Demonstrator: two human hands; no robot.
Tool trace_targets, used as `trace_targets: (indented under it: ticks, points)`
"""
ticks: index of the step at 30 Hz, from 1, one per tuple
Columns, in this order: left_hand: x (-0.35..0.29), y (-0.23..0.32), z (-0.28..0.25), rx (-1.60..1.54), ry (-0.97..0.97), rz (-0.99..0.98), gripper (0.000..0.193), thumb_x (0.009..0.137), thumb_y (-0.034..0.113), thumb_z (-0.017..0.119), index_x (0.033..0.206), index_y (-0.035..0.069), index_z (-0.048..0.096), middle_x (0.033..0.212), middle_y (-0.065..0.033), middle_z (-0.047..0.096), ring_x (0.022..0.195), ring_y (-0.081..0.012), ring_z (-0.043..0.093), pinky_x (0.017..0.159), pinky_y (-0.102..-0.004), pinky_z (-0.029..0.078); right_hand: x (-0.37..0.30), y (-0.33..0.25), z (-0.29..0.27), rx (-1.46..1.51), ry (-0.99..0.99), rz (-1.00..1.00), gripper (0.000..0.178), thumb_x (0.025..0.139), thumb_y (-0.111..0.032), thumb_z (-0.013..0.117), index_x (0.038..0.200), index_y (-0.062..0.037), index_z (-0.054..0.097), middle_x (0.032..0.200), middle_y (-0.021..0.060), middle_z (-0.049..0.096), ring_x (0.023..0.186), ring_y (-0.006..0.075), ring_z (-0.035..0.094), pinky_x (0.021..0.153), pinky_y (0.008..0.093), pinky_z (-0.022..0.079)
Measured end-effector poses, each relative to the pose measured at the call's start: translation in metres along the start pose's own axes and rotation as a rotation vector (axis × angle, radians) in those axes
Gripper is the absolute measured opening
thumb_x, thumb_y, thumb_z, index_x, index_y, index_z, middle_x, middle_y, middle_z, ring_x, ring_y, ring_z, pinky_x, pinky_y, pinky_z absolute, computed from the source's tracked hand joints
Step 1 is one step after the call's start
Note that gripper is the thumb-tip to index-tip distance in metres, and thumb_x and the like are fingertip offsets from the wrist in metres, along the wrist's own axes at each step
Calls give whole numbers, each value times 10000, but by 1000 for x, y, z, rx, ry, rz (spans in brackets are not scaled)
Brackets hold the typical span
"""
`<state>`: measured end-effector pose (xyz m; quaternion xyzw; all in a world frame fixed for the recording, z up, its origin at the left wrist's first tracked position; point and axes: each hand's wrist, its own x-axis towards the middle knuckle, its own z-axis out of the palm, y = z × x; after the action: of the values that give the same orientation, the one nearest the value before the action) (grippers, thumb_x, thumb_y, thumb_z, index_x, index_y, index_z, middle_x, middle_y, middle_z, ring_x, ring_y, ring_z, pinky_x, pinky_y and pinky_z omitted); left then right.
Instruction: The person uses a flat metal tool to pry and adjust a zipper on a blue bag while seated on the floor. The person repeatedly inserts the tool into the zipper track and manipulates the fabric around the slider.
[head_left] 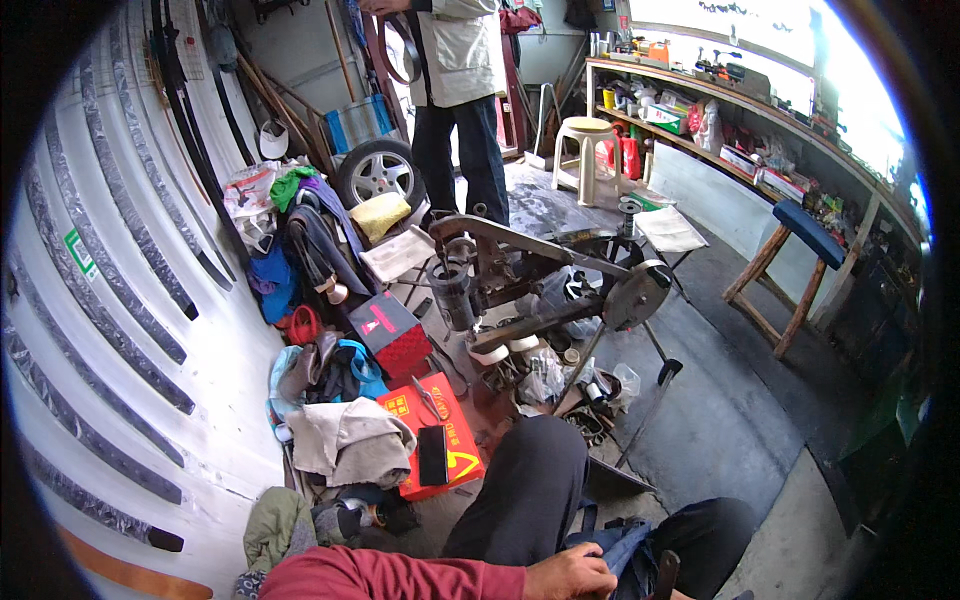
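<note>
My left hand, below a dark red sleeve, is low in the view with its fingers curled on a dark blue cloth across my lap. The fingertips are partly hidden against the cloth. Beside the cloth, at the lower edge, a dark, narrow upright piece sticks up; its kind is unclear. Only a sliver of what looks like my right hand shows next to it, its fingers out of sight. Beyond my knees stands a hand-cranked sewing machine with a round wheel.
A red box carries a black phone and pliers. Bags, clothes and a grey cloth pile up at left. Another person stands beyond the machine. A wooden stool and a loaded workbench are at right.
</note>
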<state>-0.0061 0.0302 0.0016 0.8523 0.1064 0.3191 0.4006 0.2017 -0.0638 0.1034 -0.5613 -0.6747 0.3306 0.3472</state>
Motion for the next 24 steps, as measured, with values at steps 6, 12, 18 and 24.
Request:
trace_targets:
  ticks: [6, 12, 18, 24]
  points:
    - [3, 11, -12, -47, -58, -85, 148, 807, 102, 766, 889, 116, 644, 898, -41, 668, 983, -246, 677, 1056, -510, 407, -9, 29, 6, 95, -51, 580, 128, 877, -103, 745, 849, -10, 661, 689, 125, 635, 632, 212, 667, 608, 359, 512]
    - [-3, 24, -24, -46, -112, -167, 233, 717, 16, 814, 870, 133, 684, 957, 6, 769, 1048, -221, 723, 1071, -544, 384, -17, 43, -32, 591, 291, 689, 180, 978, -188, 693, 959, -12, 667, 752, 22, 630, 560, 107, 612, 479, 263, 468]
    - [9, 25, -32, -75, -171, -243, 196, 746, 50, 819, 866, 115, 677, 986, -21, 760, 1072, -245, 703, 1063, -517, 401, -2, 34, -29, 637, 236, 650, 230, 972, -217, 720, 978, 9, 678, 769, 43, 672, 543, 101, 616, 460, 236, 448]
    - [24, 19, -38, -138, -269, -359, 130, 826, 128, 770, 927, 71, 710, 938, -62, 738, 959, -246, 697, 936, -404, 441, 14, 43, -24, 738, 238, 590, 218, 956, -201, 749, 997, 7, 697, 650, 19, 630, 512, 81, 591, 451, 228, 434]
